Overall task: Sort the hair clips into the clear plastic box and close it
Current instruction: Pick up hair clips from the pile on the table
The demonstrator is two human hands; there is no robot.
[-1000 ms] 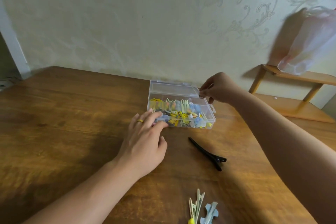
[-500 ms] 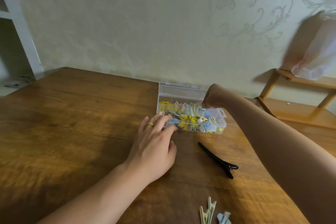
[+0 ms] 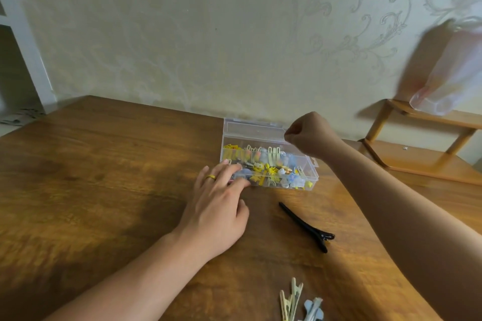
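Left hand point(image 3: 217, 210) lies flat on the wooden counter point(image 3: 104, 190), fingers straight, tips touching the near-left corner of the clear plastic box point(image 3: 310, 180); yellow ring point(image 3: 210, 177) on one finger. Box sits mid-counter near the wall, lid point(image 3: 253, 129) up at the back, packed w/ yellow, blue & cream hair clips point(image 3: 271, 167). Right hand point(image 3: 309, 135) is curled tight at the lid's right rear corner; can't tell if it's pinching the lid edge. Black clip point(image 3: 305, 225) lies on the counter just in front of the box, apart from it. Cream clips point(image 3: 290, 302) & blue clip point(image 3: 313, 310) at the near edge. Wooden shelf point(image 3: 422, 161) & plastic bag point(image 3: 453, 78) at far right.
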